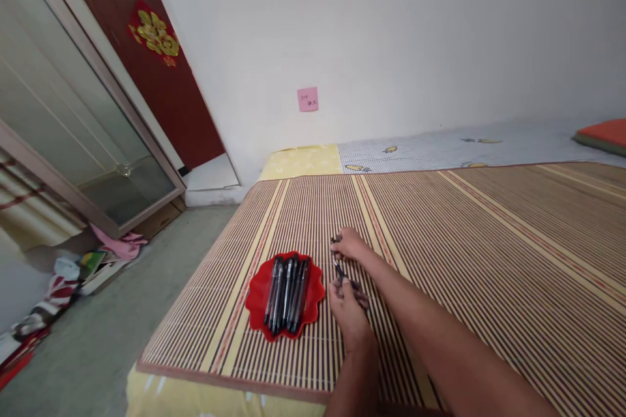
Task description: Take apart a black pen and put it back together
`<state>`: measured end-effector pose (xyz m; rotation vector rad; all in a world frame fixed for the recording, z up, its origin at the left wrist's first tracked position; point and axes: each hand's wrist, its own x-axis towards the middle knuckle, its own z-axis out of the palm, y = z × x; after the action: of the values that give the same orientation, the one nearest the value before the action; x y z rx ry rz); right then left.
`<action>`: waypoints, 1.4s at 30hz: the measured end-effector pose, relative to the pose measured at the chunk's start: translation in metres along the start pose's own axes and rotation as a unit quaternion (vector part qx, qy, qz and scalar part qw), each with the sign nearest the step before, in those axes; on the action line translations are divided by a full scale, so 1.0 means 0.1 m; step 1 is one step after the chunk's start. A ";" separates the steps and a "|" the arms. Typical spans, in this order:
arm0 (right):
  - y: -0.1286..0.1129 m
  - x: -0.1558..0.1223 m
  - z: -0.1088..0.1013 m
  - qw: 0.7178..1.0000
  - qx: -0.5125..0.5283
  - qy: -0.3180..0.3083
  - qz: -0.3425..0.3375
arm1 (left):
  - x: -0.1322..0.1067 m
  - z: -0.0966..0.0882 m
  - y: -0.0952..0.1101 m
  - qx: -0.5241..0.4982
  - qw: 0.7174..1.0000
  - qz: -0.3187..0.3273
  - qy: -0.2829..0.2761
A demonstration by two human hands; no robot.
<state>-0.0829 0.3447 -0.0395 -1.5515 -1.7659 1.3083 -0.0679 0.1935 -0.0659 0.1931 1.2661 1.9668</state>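
Left hand [348,307] & right hand [348,245] both pinching 1 pen [338,268], approx 6 pens [287,294] on 1 red plate [255,300]

A pink note [308,99] on the wall, clothes [117,245] on the floor.

One red plate [257,300] sits on one striped bamboo mat [464,241]. It holds about six dark pens [286,294], packed too tightly for a sure count. One more pen [338,268] lies between two hands, the left hand [348,309] and the right hand [348,244]. One pink sticky note [308,99] hangs on the wall, and one orange cushion [604,133] lies far right.
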 end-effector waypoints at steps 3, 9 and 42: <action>0.03 0.03 0.02 1.000 -0.014 0.002 0.000 | 0.01 -0.01 0.00 -0.005 1.000 -0.005 -0.002; 0.09 -0.05 -0.02 1.000 -0.018 0.010 -0.008 | 0.02 -0.03 0.00 0.005 1.000 -0.006 -0.013; 0.73 -1.65 -0.61 0.946 0.301 0.096 -0.070 | -0.33 0.07 0.09 0.080 0.982 0.008 -0.172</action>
<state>0.0480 0.2069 -0.0342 -1.1364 -1.1749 1.3975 -0.0467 0.1744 -0.0466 0.5991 1.1940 1.7506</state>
